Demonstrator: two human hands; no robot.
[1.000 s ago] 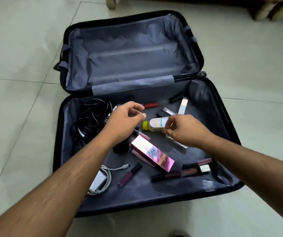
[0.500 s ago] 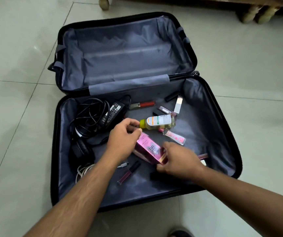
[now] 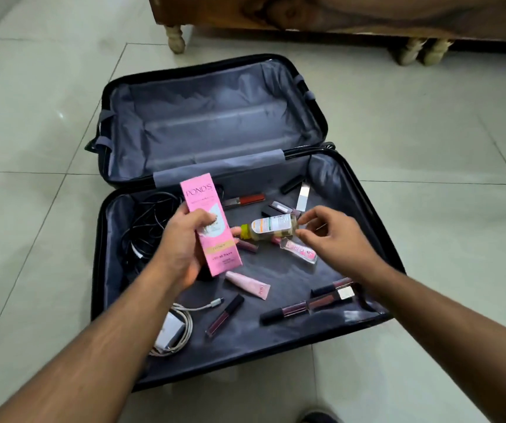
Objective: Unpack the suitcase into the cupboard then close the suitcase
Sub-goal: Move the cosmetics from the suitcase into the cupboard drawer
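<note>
The suitcase (image 3: 215, 123) lies open flat on the tiled floor (image 3: 429, 148), its far half bare and its near half scattered with lip-gloss tubes (image 3: 224, 315), black cables (image 3: 148, 227), a white charger (image 3: 171, 331) and a pink tube (image 3: 248, 285). The left hand (image 3: 181, 248) grips a pink carton (image 3: 210, 227) upright above that near half. The right hand (image 3: 331, 236) pinches the base of a small clear bottle (image 3: 271, 228) with a yellow cap, held on its side just beside the carton.
</note>
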